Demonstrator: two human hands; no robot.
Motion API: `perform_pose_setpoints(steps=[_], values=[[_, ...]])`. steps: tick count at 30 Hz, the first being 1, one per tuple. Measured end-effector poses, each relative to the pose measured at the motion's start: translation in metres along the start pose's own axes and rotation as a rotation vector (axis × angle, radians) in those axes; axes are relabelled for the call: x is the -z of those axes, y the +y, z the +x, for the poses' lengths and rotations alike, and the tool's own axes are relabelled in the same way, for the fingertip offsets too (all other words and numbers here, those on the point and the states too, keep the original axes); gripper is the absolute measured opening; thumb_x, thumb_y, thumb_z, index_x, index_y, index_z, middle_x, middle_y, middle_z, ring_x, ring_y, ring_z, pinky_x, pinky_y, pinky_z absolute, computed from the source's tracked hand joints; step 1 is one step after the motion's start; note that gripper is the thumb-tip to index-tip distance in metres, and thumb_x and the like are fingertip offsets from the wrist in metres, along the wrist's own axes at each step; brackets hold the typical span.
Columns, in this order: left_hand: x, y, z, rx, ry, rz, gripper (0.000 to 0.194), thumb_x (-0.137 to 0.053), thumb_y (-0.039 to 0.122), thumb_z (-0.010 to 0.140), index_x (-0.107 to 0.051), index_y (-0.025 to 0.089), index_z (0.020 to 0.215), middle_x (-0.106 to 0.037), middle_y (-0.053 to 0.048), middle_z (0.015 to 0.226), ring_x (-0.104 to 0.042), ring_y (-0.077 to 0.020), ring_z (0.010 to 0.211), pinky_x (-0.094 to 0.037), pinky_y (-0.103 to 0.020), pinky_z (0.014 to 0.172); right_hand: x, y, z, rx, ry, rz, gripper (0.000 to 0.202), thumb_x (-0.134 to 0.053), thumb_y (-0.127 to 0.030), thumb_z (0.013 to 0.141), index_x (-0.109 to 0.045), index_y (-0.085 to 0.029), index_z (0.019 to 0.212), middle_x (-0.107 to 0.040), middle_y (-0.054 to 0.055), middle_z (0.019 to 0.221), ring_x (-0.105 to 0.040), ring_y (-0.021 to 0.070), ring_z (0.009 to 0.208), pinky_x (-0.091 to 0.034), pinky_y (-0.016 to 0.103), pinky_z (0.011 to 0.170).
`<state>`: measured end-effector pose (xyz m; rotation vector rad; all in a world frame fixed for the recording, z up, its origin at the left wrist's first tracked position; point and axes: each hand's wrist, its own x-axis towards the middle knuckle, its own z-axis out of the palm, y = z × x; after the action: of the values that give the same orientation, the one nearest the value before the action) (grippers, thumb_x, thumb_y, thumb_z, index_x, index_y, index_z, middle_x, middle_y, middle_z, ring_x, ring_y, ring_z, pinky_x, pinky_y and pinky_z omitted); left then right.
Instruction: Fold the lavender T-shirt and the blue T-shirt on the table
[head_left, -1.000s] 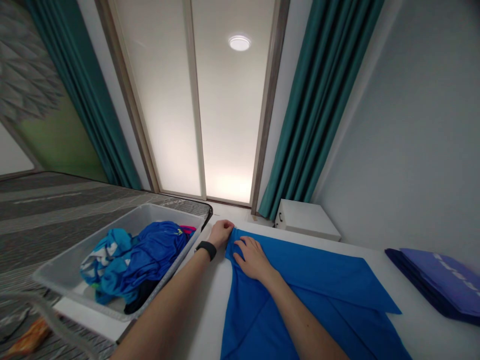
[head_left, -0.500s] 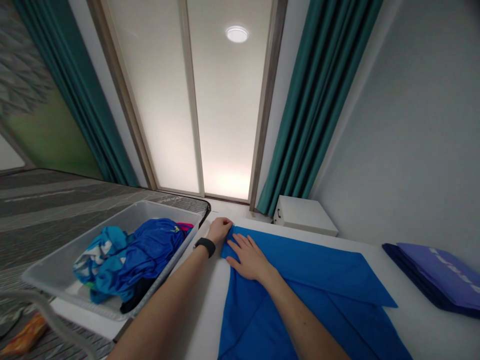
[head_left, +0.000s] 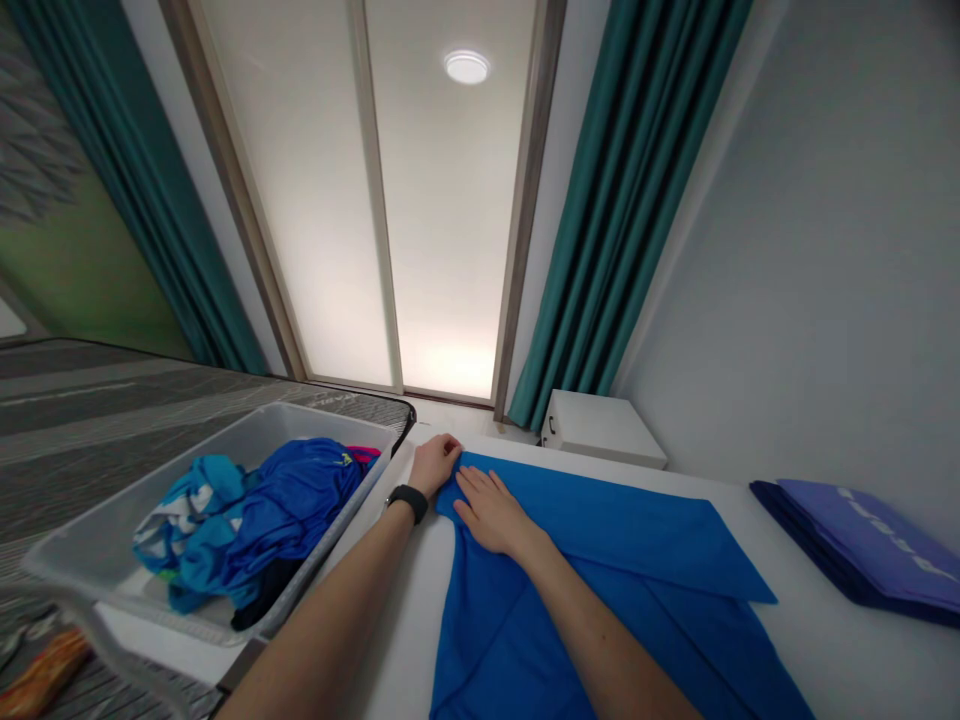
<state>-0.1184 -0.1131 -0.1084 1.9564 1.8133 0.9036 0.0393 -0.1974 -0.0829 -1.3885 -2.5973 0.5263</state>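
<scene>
My left hand (head_left: 433, 463) pinches the blue cloth's (head_left: 600, 560) corner at eleven o'clock; my right hand (head_left: 491, 512) presses flat, fingers spread; the cloth runs toward four.

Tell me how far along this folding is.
Done: a folded dark blue stack lies at the right of the white table. In hand: the left hand pinches the far corner of the blue garment while the right hand presses it flat. Left: a heap of clothes in the clear bin.

Blue cloth (head_left: 600, 560), folded, flat
</scene>
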Motion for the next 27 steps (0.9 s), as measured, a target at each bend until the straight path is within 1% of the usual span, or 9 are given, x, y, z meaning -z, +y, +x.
perform_pose_setpoints(steps=[2,5,9,15,17,20,23,25,27], values=[[0.001,0.000,0.000,-0.013,-0.002,0.005,0.015,-0.056,0.025,0.086,-0.069,0.018,0.087,-0.073,-0.004,0.087,-0.065,-0.0171,0.079,-0.046,-0.026,0.075,0.000,0.002,0.001,-0.026,0.010,0.018,0.061,-0.020,-0.040,0.099,-0.028,-0.009,0.151,-0.023,0.011,0.158,-0.017,0.0213,0.146,-0.008,0.042,0.119],[0.002,0.000,0.000,-0.023,-0.005,0.014,0.015,-0.056,0.025,0.087,-0.069,0.018,0.088,-0.073,-0.004,0.087,-0.065,-0.0174,0.080,-0.046,-0.026,0.076,0.001,0.006,0.001,-0.056,-0.002,0.002,0.062,-0.023,-0.040,0.098,-0.028,-0.009,0.151,-0.021,0.011,0.158,-0.015,0.0222,0.147,-0.008,0.045,0.119],[0.003,0.003,-0.002,-0.016,-0.005,0.035,0.020,-0.051,0.027,0.089,-0.069,0.018,0.089,-0.073,-0.005,0.090,-0.065,-0.0185,0.083,-0.046,-0.027,0.077,0.008,0.017,-0.010,-0.096,0.001,-0.036,0.063,-0.023,-0.043,0.097,-0.027,-0.009,0.151,-0.020,0.011,0.159,-0.015,0.0228,0.147,-0.008,0.045,0.119],[0.013,0.009,-0.002,0.005,-0.034,0.094,0.028,-0.046,0.032,0.092,-0.066,0.016,0.102,-0.071,-0.007,0.095,-0.066,-0.0192,0.086,-0.048,-0.029,0.079,0.021,0.053,-0.042,-0.215,-0.010,-0.118,0.064,-0.020,-0.045,0.097,-0.026,-0.011,0.152,-0.019,0.009,0.159,-0.014,0.0226,0.147,-0.007,0.045,0.119],[0.017,0.018,-0.004,-0.012,-0.026,0.132,0.032,-0.045,0.032,0.092,-0.064,0.014,0.111,-0.068,-0.011,0.107,-0.064,-0.0223,0.097,-0.047,-0.033,0.085,0.023,0.066,-0.052,-0.273,-0.006,-0.146,0.065,-0.019,-0.046,0.097,-0.025,-0.011,0.152,-0.019,0.009,0.159,-0.014,0.0223,0.147,-0.006,0.044,0.119],[0.019,0.038,-0.019,-0.122,-0.023,0.192,0.037,-0.048,0.034,0.091,-0.060,0.018,0.122,-0.059,-0.013,0.127,-0.052,-0.0275,0.121,-0.039,-0.040,0.101,0.022,0.080,-0.063,-0.326,0.015,-0.170,0.066,-0.017,-0.048,0.097,-0.024,-0.012,0.152,-0.017,0.008,0.160,-0.012,0.0221,0.147,-0.007,0.044,0.119],[0.015,0.054,-0.042,-0.353,-0.097,0.352,0.043,-0.044,0.043,0.095,-0.055,0.022,0.131,-0.052,-0.011,0.140,-0.043,-0.0279,0.132,-0.030,-0.044,0.110,0.018,0.087,-0.068,-0.326,0.051,-0.185,0.067,-0.015,-0.050,0.097,-0.023,-0.015,0.153,-0.015,0.006,0.160,-0.010,0.0211,0.148,-0.007,0.043,0.119],[0.010,0.056,-0.055,-0.401,-0.150,0.452,0.047,-0.039,0.046,0.097,-0.052,0.022,0.136,-0.046,-0.011,0.147,-0.038,-0.0276,0.137,-0.027,-0.046,0.113,0.015,0.088,-0.070,-0.316,0.077,-0.197,0.067,-0.014,-0.052,0.097,-0.022,-0.015,0.153,-0.015,0.006,0.160,-0.009,0.0203,0.148,-0.005,0.043,0.119],[0.005,0.051,-0.062,-0.370,-0.194,0.492,0.051,-0.036,0.047,0.097,-0.048,0.021,0.140,-0.041,-0.011,0.151,-0.034,-0.0268,0.141,-0.025,-0.046,0.114,0.013,0.088,-0.071,-0.312,0.092,-0.202,0.068,-0.013,-0.053,0.097,-0.022,-0.015,0.153,-0.015,0.006,0.160,-0.009,0.0198,0.148,-0.004,0.043,0.119]])
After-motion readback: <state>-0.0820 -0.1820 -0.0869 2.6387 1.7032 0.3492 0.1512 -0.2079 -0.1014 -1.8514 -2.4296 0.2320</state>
